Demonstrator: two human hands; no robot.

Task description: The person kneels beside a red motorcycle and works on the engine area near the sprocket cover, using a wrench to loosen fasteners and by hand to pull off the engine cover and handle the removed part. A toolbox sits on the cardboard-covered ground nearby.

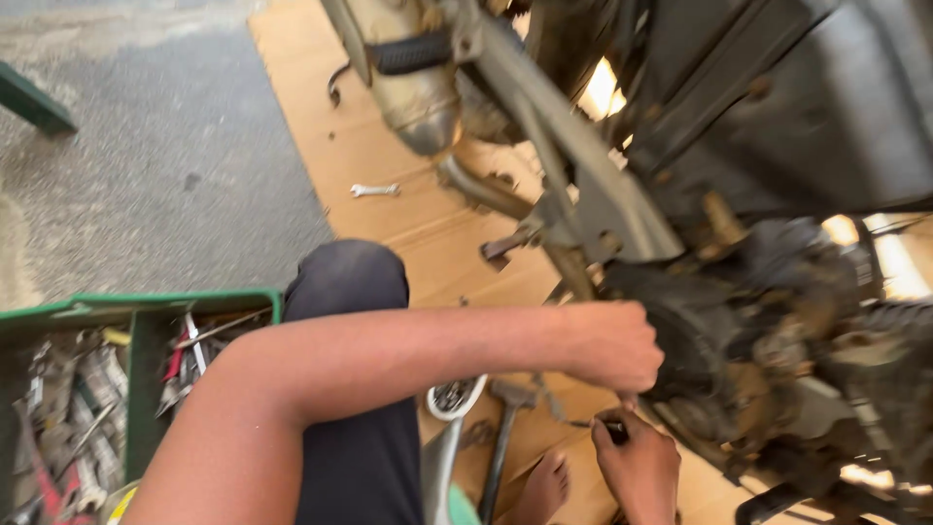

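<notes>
Both hands are working low against the grimy underside of a motorcycle engine (777,340). Reaching across the body, the left hand (612,345) is curling into a loose fist right beside the dark, oily engine casing; whatever it may be gripping is hidden inside the knuckles, so I cannot tell if anything is in it. Just below, the right hand (637,467) is closing around a small dark tool (614,426), only the blunt black end of which is poking out above the fingers; its kind is hard to make out, and the wrist is being cut off by the bottom edge.

Much of the machine is blurring with motion: a dull metal exhaust pipe (418,87) with a ribbed black band is hanging at the top, a grey frame bar (583,165) is slanting down from it, and a black tyre (904,331) is showing only in part at the right edge.

Flat brown cardboard (408,204) is lying under everything, with a small shiny spanner (375,190) resting on it well apart from the hands. A long-handled hammer (501,447) is lying near a bare foot (544,486). A knee in dark cloth (345,282) is rising between the arm and a green plastic toolbox (146,311), whose jumbled metal tools are too smeared to sort out
</notes>
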